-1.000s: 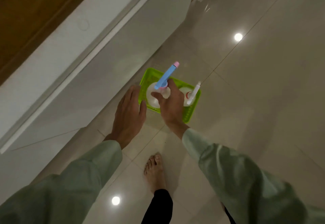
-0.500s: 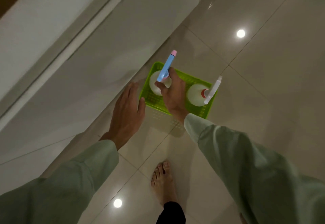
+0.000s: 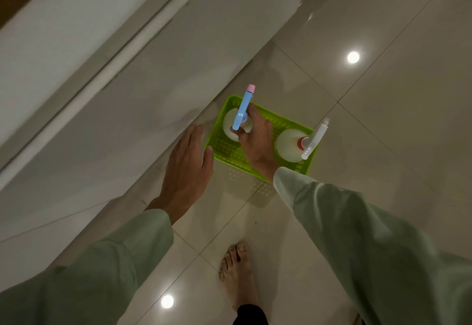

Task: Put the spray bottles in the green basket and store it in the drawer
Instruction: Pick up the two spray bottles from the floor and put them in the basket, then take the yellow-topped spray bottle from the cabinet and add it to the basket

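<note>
A green perforated basket [image 3: 231,149] sits on the glossy floor tiles beside a white cabinet. Two white spray bottles stand in it. The left one has a blue sprayer head with a pink tip [image 3: 244,106], and my right hand [image 3: 255,138] is closed around its neck from above. The right bottle [image 3: 290,146] has a white sprayer and red collar and stands free. My left hand [image 3: 187,166] hovers flat with fingers apart just left of the basket, its thumb near the basket's left rim.
A white cabinet front [image 3: 132,89] with drawer seams fills the upper left, close to the basket. My bare foot [image 3: 237,271] stands on the tile below the basket. Ceiling-light reflections dot the floor.
The view has drifted slightly, so the basket sits a little further right and lower. My right hand keeps hold of the blue-headed bottle; my left hand stays beside the basket.
</note>
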